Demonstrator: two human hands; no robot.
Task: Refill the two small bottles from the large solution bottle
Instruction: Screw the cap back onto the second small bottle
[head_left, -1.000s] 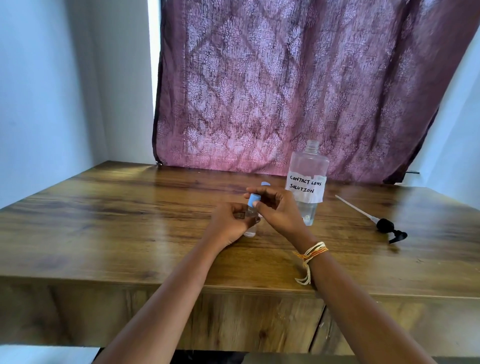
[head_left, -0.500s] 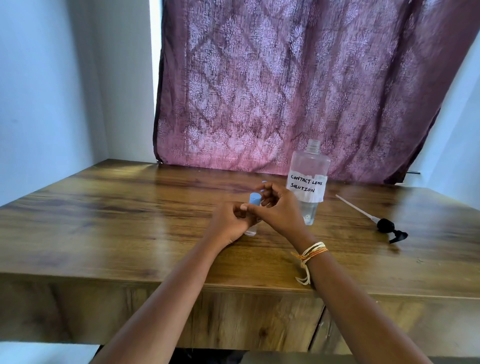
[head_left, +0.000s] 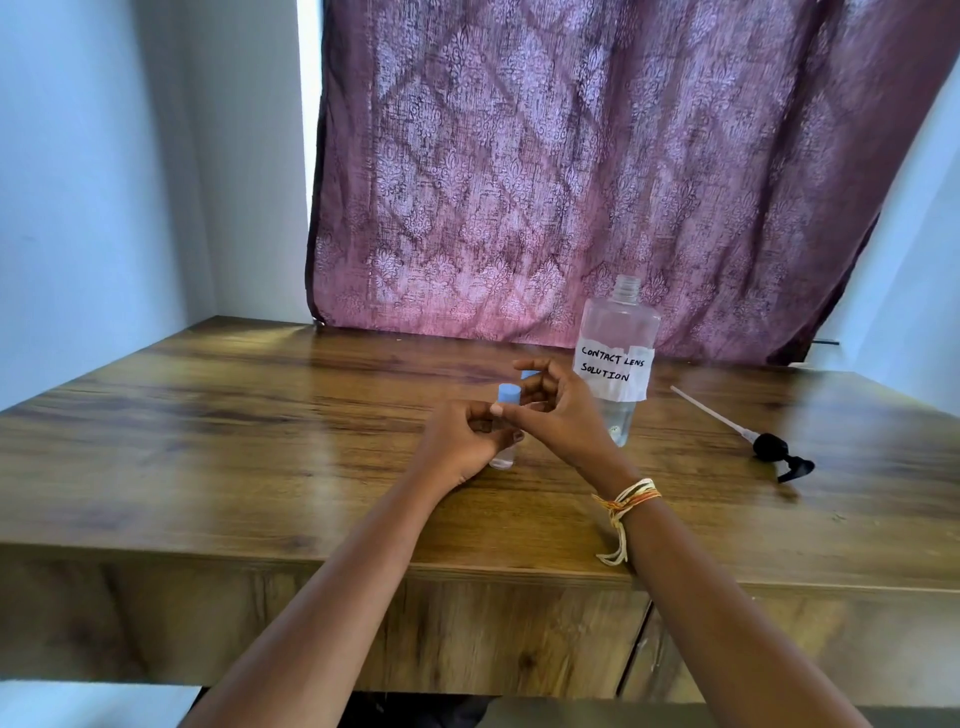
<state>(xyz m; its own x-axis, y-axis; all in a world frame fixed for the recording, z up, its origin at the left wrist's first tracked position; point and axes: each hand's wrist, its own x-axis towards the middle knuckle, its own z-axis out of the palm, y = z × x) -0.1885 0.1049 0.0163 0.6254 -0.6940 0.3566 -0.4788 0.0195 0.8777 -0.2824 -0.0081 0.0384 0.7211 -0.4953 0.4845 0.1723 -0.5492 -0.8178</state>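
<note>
I'm holding a small bottle (head_left: 503, 452) upright near the middle of the tabletop (head_left: 208, 441); its base looks down on the wood or just off it, can't tell which. My left hand (head_left: 457, 447) is curling closed around its clear body, fingers wrapping the front. My right hand (head_left: 563, 410) is sitting over the top, thumb and fingertips pinching at the blue cap (head_left: 508, 393); whether the cap is seated or loose, I can't tell. A second blue cap (head_left: 529, 375) is peeking out just behind my right fingers, its bottle hidden, so that's probably the other small one. The big bottle (head_left: 618, 358) is standing upright just beyond my right hand, neck open, white label reading CONTACT LENS SOLUTION, clear liquid sitting low inside. Its pump (head_left: 769, 447), black head with a long white tube, is lying flat on the tabletop well off to the right. A thread band (head_left: 626, 501) is hanging on my right wrist. A purple patterned curtain (head_left: 571, 156) is hanging behind the tabletop.
</note>
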